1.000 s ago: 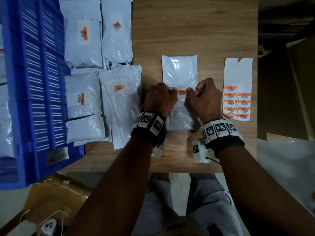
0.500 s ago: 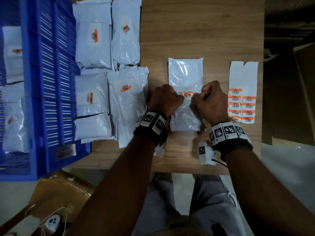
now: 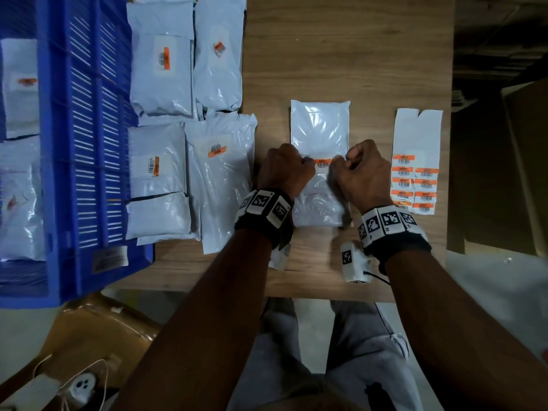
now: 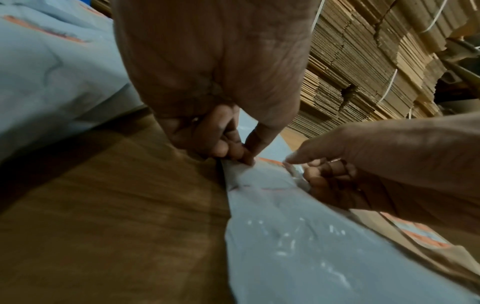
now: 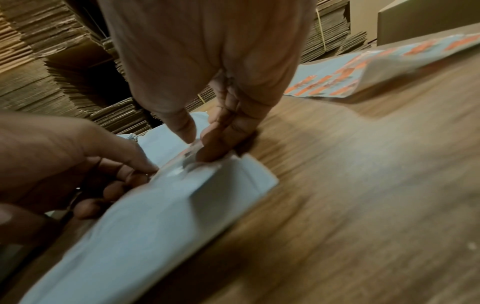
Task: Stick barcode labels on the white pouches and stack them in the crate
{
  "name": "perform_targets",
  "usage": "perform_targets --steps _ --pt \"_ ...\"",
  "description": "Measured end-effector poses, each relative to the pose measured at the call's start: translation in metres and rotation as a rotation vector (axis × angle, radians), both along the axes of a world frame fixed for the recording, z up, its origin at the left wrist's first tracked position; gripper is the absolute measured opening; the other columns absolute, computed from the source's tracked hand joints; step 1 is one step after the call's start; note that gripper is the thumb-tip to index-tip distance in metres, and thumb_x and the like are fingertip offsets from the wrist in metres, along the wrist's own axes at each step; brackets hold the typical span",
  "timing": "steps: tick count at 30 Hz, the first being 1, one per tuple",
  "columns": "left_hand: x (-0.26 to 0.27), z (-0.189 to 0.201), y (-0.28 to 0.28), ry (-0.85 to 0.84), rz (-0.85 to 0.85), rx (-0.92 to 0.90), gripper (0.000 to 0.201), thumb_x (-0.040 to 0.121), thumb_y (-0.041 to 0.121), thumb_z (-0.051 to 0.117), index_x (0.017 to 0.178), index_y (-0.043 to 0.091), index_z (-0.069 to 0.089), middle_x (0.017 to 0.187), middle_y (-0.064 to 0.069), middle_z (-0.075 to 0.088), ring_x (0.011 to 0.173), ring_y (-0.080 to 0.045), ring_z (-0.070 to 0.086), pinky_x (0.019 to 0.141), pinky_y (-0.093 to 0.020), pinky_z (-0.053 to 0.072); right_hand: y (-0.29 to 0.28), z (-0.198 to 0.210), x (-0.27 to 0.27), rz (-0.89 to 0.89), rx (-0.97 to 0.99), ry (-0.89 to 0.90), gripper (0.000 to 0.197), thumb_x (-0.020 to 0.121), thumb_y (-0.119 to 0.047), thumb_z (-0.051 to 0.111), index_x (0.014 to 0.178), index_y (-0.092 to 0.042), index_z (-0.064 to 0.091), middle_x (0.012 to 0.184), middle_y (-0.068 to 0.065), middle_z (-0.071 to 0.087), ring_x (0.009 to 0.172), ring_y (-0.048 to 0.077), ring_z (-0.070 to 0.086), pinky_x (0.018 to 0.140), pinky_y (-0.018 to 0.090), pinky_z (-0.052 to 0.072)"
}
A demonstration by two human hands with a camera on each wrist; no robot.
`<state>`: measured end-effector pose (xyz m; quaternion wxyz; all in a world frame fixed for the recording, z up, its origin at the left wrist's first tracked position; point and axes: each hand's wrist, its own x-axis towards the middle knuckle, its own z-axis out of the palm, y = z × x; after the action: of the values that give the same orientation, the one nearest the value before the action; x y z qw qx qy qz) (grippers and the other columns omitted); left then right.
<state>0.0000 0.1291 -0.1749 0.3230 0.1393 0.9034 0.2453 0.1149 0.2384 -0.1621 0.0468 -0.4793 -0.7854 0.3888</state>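
Note:
A white pouch lies flat at the middle of the wooden table. An orange barcode label sits across its middle. My left hand pinches the pouch's left edge beside the label, thumb on top and fingers curled. My right hand pinches the right edge the same way. The left wrist view shows the left hand at the label. In the right wrist view the right hand has its thumb on the label, and the pouch looks slightly lifted there.
A blue crate stands at the left with labelled pouches inside. Several labelled pouches lie between crate and hands. The label sheet lies right of my right hand. A cardboard box stands beyond the table's right edge.
Both hands stay on the pouch. The thumbs have slid slightly apart, so more of the label shows between them. My view has shifted, showing more of the crate's inside.

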Motion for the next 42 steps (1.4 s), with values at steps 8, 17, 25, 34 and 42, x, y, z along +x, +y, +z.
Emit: perform_targets --steps 8,17,25,34,42 --pt "0.0 0.001 0.004 -0.041 -0.014 -0.033 0.043 0.084 0.045 0.05 0.093 0.007 0.069 0.102 -0.015 0.07 0.101 -0.033 0.064 0.086 -0.036 0.053 0.003 -0.004 -0.004 0.031 0.026 -0.071 0.019 0.093 -0.024 0.062 0.101 -0.008 0.058 0.081 0.005 0.064 0.068 0.019 0.056 0.057 0.019 0.033" --pt "0.005 0.017 -0.003 -0.018 0.015 0.002 0.045 0.085 0.032 0.072 0.117 0.006 0.053 0.118 -0.013 0.065 0.112 -0.033 0.06 0.086 -0.037 0.047 0.013 0.023 -0.006 0.027 -0.085 -0.102 0.018 0.098 -0.021 0.054 0.105 -0.006 0.059 0.083 0.005 0.073 0.071 0.019 0.067 0.061 0.024 0.05" --pt "0.005 0.024 -0.008 -0.035 -0.005 -0.054 0.028 0.085 0.033 0.072 0.104 0.013 0.067 0.112 -0.008 0.068 0.108 -0.029 0.064 0.094 -0.041 0.052 0.0 0.019 -0.002 0.017 -0.066 -0.249 0.022 0.092 -0.025 0.069 0.105 -0.007 0.065 0.11 0.013 0.068 0.105 0.032 0.062 0.083 0.03 0.044" --pt "0.008 0.095 -0.018 -0.052 0.041 0.127 0.017 0.087 0.02 0.062 0.102 0.012 0.066 0.107 -0.009 0.07 0.101 -0.03 0.064 0.087 -0.038 0.054 -0.007 0.074 0.019 -0.186 -0.182 -0.019 0.014 0.089 -0.021 0.075 0.095 -0.017 0.062 0.084 0.002 0.068 0.08 0.02 0.063 0.067 0.019 0.045" --pt "0.001 0.177 -0.033 0.033 0.098 0.272 0.013 0.086 0.026 0.072 0.077 0.017 0.068 0.089 -0.005 0.073 0.089 -0.025 0.069 0.076 -0.028 0.052 -0.001 0.137 0.021 -0.137 -0.351 0.267 0.008 0.088 -0.016 0.079 0.093 -0.019 0.073 0.095 0.015 0.076 0.085 0.031 0.074 0.075 0.05 0.063"
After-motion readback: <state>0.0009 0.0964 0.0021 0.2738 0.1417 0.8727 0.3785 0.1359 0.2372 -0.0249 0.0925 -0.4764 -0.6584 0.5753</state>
